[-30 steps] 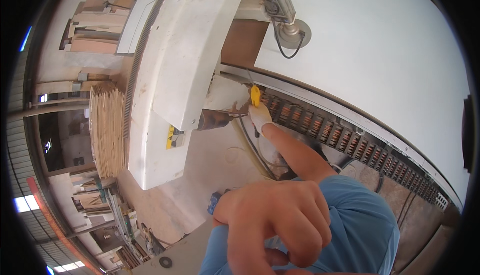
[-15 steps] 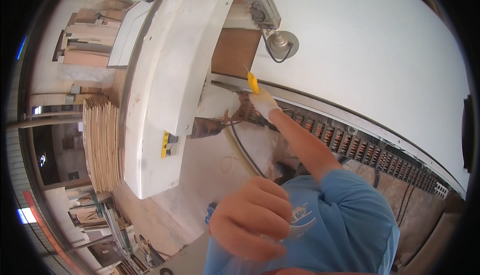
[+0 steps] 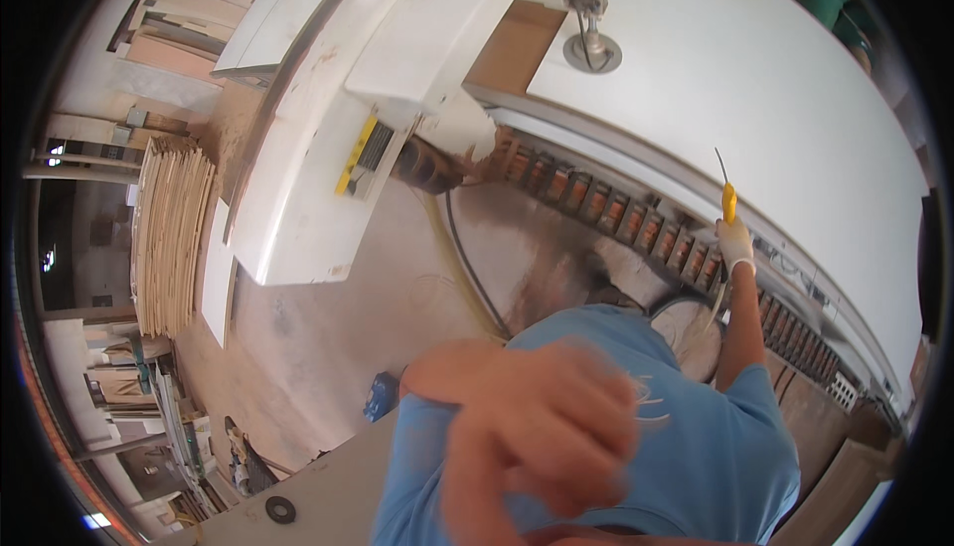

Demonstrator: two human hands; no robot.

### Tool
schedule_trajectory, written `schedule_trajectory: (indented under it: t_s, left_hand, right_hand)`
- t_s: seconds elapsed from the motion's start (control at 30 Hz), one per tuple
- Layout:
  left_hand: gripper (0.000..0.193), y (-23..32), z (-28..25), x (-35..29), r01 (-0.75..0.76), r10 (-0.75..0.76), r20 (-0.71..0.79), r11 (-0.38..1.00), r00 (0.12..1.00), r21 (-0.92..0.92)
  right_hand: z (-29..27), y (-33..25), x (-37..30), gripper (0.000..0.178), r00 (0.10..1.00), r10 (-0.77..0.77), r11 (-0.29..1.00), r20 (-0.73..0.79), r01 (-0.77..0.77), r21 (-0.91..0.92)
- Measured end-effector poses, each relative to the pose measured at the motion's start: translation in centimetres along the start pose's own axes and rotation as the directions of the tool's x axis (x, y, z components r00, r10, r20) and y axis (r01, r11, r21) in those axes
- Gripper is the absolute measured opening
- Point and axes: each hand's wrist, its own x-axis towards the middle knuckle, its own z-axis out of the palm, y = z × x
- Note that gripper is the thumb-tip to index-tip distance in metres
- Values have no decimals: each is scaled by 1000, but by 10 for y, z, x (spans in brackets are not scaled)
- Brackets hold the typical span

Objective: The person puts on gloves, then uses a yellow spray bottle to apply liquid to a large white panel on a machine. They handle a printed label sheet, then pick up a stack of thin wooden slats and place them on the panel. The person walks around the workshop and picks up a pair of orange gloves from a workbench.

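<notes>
Two hands in play, and they are well apart. The right hand point(image 3: 736, 245), in a white glove, sits at the right of the frame at the end of a bare forearm running up from a blue shirt point(image 3: 696, 447). It is closed around a yellow-handled tool point(image 3: 728, 201), held upright with its thin metal shaft pointing toward the top of the frame. That tool stands right at the edge of the big white panel point(image 3: 795, 99), just above the row of orange-brown rollers point(image 3: 616, 210) that slants from centre down to the lower right.

The left hand point(image 3: 542, 437) fills the lower centre, close to the lens and badly blurred. Its fingers look curled, but whether it grips anything cannot be told.

At upper centre a white machine arm point(image 3: 328, 149) with a yellow-edged control plate slants across. A pale hose point(image 3: 459, 273) and a dark cable trail below it over the dusty floor. A round metal disc point(image 3: 592, 52) rests on the panel at the top. At the left edge stands a stack of thin boards point(image 3: 174, 238). A small blue object point(image 3: 380, 397) lies on the floor at lower left, and a black ring point(image 3: 280, 509) sits on a pale surface at the bottom.
</notes>
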Motion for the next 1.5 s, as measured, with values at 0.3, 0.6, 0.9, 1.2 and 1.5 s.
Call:
schedule_trajectory:
  t_s: [0.3, 0.6, 0.9, 1.2, 1.5]
  left_hand:
    - [12, 126, 33, -45, -12, 18, -5, 821, 1000, 570]
    - [13, 184, 38, -47, -144, 126, 73, 786, 989, 601]
    - [22, 120, 59, -40, 460, -244, 502, 809, 830, -366]
    - [8, -57, 71, -140, 892, -875, 190, 451, 446, -14]
    - [46, -335, 71, -193, 862, -925, -256, 360, 280, -358]
  right_hand:
    - [89, -83, -261, 39, 881, -363, 905, 303, 411, -109]
    - [-65, 74, -271, 36, 921, 161, 945, -356, -248, -213]
    - [-81, 112, -291, 29, 877, 217, 953, -428, -285, -102]
    - [-117, 155, -323, 36, 951, 179, 971, -253, -129, 201]
    - [-123, 161, -410, 28, 999, -43, 962, 10, 38, 270]
